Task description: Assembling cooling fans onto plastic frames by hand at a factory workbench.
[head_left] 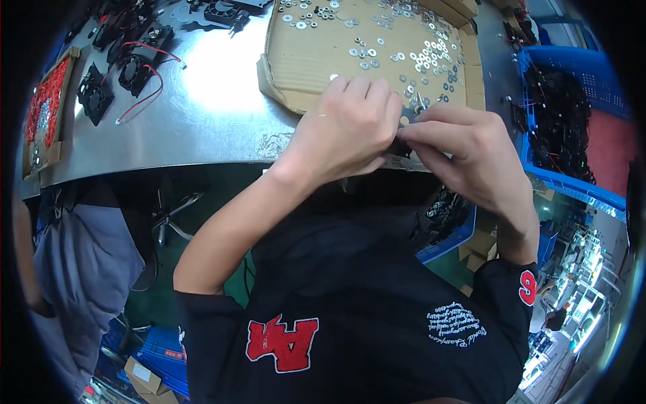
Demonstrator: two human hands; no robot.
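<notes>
A small dark part [402, 149] sits between the two hands at the table's near edge, mostly hidden by fingers, so its exact kind cannot be told. The right hand [468, 145] comes in from the right, its thumb and index finger pinched on the part. The left hand [350, 121] is curled, knuckles up, just beside it on the left; its fingertips are out of sight, and I cannot tell whether they grip anything.

Just beyond the hands lies a shallow cardboard tray [303, 74], strewn with loose metal washers [431, 57], thickest toward its right side. The part is so near the edge of the metal table [195, 128] that a slack pinch could let it drop to the floor. A knuckle or wrist catching the tray's near wall could jolt the washers, and with the left hand screening the work, a piece set crooked might go unnoticed.

Farther left lie black cooling fans, one [136, 74] with red leads [151, 101] trailing across the metal; a snagged lead could drag it along. At the far left stands a box of small red pieces [47, 101]. To the right, a blue plastic crate [565, 71] holds a heap of black parts [558, 114].
</notes>
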